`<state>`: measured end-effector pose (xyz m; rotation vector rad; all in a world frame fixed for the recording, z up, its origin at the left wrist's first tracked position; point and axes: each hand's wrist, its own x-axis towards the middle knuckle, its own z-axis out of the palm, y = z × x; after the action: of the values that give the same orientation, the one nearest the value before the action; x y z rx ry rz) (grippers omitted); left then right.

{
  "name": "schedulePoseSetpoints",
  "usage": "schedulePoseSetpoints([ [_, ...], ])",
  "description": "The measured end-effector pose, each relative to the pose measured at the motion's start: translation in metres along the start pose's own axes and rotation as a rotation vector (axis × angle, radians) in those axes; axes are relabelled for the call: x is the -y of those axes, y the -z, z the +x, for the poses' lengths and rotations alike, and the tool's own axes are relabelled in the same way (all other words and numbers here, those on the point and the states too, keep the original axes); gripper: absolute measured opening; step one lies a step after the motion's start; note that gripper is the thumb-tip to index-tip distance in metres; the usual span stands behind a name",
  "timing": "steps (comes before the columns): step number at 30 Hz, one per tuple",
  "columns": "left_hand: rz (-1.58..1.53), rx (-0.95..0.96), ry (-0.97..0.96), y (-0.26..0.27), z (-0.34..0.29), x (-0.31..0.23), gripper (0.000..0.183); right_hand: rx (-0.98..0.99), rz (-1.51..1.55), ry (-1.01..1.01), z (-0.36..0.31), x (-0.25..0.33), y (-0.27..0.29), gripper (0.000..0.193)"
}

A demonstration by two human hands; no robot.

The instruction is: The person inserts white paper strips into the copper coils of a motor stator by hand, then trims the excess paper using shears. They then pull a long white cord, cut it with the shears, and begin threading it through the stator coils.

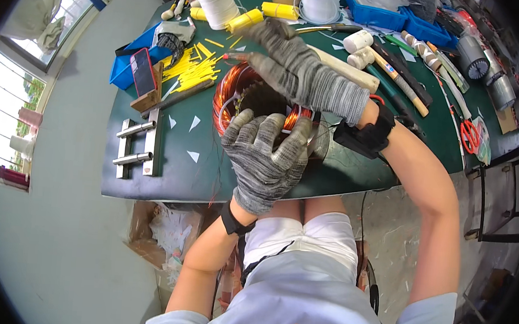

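A motor stator (222, 101) with orange-brown copper windings stands on the green table, its dark slotted bore partly covered by my hands. My left hand (266, 156), in a grey knitted glove, grips its near rim, fingers bent over the windings. Above the stator's far side is my gloved right hand (297, 67), reaching across from the right with thumb and fingers stretched apart. A small red-tipped thing (234, 56) shows by the right thumb tip; whether the hand touches it I cannot tell. Thin copper wires hang from the stator's near left side.
Yellow strips (193, 74) and a phone (143, 72) on a wooden stand lie left. A metal frame with two rods (133, 159) sits near the left edge. White spools (218, 5) and blue trays (375, 14) are behind; mallets (359, 42) and red-handled scissors (470, 137) lie right.
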<state>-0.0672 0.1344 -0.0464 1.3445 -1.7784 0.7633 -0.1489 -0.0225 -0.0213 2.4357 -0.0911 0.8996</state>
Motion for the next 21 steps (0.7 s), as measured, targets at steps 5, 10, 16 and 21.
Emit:
schedulePoseSetpoints([
  [5,-0.097,-0.01,-0.029,0.003,-0.004,0.009,0.04,-0.245,0.423,-0.295,-0.018,0.027,0.054,0.06],
  [10,-0.131,0.128,-0.041,0.012,0.008,0.0,0.048,0.356,0.61,-0.985,-0.115,0.126,0.087,0.061],
  [16,-0.423,0.321,-0.285,0.027,-0.048,-0.015,0.02,0.534,0.854,-0.857,-0.113,0.129,0.21,0.052],
  [21,-0.49,0.968,-0.435,0.052,-0.12,-0.067,0.013,1.034,0.852,-0.676,-0.087,0.141,0.271,0.034],
])
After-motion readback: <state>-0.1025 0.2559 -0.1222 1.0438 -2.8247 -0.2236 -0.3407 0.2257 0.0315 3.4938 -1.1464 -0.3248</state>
